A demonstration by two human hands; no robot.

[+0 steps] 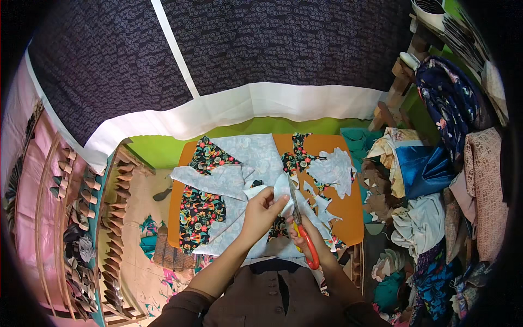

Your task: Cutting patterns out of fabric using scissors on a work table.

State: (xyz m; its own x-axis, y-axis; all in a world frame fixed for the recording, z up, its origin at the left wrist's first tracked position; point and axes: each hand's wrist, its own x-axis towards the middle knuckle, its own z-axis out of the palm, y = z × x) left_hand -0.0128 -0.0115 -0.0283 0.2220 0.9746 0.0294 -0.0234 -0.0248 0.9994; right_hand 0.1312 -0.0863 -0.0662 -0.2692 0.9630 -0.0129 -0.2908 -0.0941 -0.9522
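Between the thumb and fingers of my left hand (260, 213) is a small piece of pale-backed fabric (281, 187), raised above the table. My right hand (298, 235) grips scissors (311, 252) with red handles, their blades pointing away from me along the right edge of that piece. Under both hands spreads a black floral cloth (201, 215), partly folded over so its pale underside shows. Ragged pale offcuts (333, 171) lie to the right of my hands.
All this lies on an orange table (348, 223). Racks of shoe lasts (113, 240) stand at the left. Piled fabrics (422, 223) crowd the right side, some hanging from a wooden frame. A dark patterned curtain (289, 43) with a white border hangs beyond the table. Scraps litter the floor at left.
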